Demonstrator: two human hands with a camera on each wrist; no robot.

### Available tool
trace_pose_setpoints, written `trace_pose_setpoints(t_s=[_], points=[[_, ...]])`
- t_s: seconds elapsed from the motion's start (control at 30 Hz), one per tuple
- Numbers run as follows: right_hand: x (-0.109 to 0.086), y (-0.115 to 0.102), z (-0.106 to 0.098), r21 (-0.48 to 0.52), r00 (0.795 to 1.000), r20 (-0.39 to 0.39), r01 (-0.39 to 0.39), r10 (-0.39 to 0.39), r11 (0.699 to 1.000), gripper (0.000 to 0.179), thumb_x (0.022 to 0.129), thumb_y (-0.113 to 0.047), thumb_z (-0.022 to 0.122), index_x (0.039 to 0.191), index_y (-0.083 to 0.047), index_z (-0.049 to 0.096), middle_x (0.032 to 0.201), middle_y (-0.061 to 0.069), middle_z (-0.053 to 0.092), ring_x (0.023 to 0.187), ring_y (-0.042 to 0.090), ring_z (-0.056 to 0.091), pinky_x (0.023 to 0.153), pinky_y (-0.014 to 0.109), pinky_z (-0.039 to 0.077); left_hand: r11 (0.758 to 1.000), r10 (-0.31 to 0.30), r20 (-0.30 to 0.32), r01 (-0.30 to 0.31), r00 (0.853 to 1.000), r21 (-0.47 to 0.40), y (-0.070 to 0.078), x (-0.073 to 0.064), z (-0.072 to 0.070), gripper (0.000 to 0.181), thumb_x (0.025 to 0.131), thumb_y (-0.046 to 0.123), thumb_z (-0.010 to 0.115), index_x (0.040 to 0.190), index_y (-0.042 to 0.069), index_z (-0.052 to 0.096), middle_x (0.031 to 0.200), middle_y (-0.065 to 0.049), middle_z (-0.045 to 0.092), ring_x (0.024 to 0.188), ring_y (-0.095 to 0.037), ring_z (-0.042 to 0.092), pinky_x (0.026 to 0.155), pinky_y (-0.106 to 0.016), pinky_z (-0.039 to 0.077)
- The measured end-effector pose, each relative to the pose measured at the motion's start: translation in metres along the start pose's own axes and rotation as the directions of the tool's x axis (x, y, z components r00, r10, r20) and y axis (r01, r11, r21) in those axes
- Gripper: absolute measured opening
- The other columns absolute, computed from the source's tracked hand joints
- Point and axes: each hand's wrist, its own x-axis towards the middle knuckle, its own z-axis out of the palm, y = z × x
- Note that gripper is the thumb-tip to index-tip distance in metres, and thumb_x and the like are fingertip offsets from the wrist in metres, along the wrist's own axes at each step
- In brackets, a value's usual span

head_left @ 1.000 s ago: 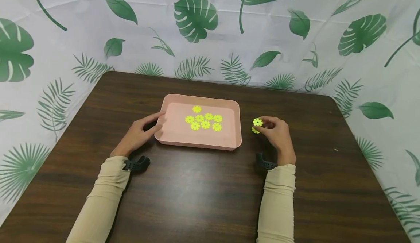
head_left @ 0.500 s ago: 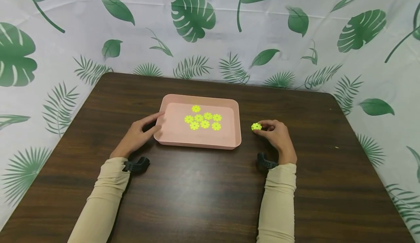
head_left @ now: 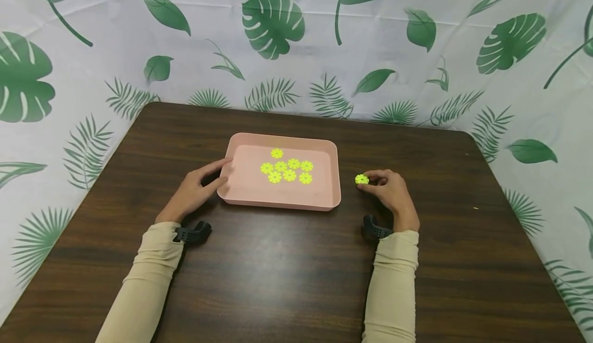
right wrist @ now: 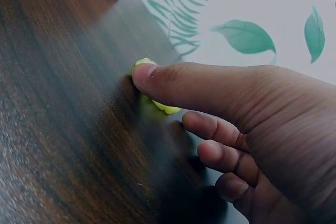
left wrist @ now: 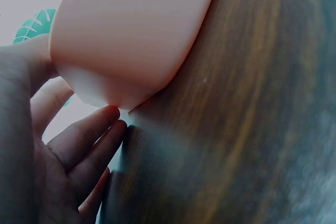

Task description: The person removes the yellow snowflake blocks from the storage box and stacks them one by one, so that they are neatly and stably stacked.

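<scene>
A pink tray (head_left: 245, 188) lies on the dark wooden table, with several yellow-green notched building discs (head_left: 280, 167) scattered flat inside it. My left hand (head_left: 193, 191) grips the tray's left side, thumb and fingers at its rim; in the left wrist view, fingertips (left wrist: 111, 113) touch the outer wall. To the right of the tray, my right hand (head_left: 390, 191) pinches a matching disc (head_left: 362, 179) low at the table. The thumb (right wrist: 157, 81) covers much of that disc in the right wrist view. Whether another disc lies beneath it is hidden.
Dark bands (head_left: 193, 232) are worn on both wrists. A small pale speck (head_left: 475, 208) lies on the table at the right. Behind the table hangs a white cloth (head_left: 315, 59) printed with green leaves.
My right hand has lowered its disc onto or over the disc at the table, where only one now shows. The left hand and tray stay put; the last half second shows hardly any motion.
</scene>
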Motion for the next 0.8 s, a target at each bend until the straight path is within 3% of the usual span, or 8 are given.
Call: trace_pose_setpoints(t_s=[0.3,0.43,0.63,0.8], points=[[0.003,-0.001,0.000,-0.009,1.000,-0.003,0.030,-0.030,1.000,0.042,0.093,-0.021,0.080,0.127,0.002,0.071,0.116,0.022,0.062,0.085,0.027,0.051,0.072,0.036,0.046,1.000,-0.003,-0.007,0.002,1.000,-0.010,-0.001,-0.001,0.000,0.053,0.105,0.039,0.061,0.156,0.028,0.050,0.160,-0.006,0.045,0.149,-0.034,0.038,0.119,-0.064,0.027],[0.003,-0.008,-0.001,-0.011,0.997,-0.042,0.066,-0.067,0.998,0.044,0.097,-0.027,0.076,0.130,0.001,0.069,0.117,0.021,0.059,0.089,0.028,0.052,0.074,0.038,0.046,1.000,-0.004,-0.006,0.004,1.000,-0.010,0.000,-0.001,0.000,0.053,0.105,0.037,0.061,0.156,0.028,0.050,0.160,-0.006,0.045,0.149,-0.033,0.038,0.119,-0.064,0.027],[0.005,-0.032,0.002,0.015,0.980,-0.125,0.159,-0.156,0.987,0.041,0.099,-0.026,0.073,0.129,0.001,0.070,0.115,0.020,0.061,0.092,0.029,0.055,0.079,0.040,0.048,1.000,0.010,0.003,-0.010,1.000,-0.009,0.001,0.000,-0.001,0.053,0.105,0.036,0.061,0.156,0.028,0.049,0.161,-0.006,0.044,0.150,-0.033,0.037,0.119,-0.064,0.026],[0.008,-0.063,0.015,0.032,0.962,-0.115,0.252,-0.247,0.967,0.035,0.098,-0.020,0.074,0.126,0.001,0.071,0.110,0.018,0.061,0.086,0.027,0.055,0.075,0.037,0.047,1.000,0.015,0.009,-0.015,1.000,-0.012,0.000,0.000,0.000,0.053,0.105,0.035,0.061,0.156,0.028,0.049,0.161,-0.005,0.044,0.150,-0.033,0.037,0.119,-0.064,0.026]])
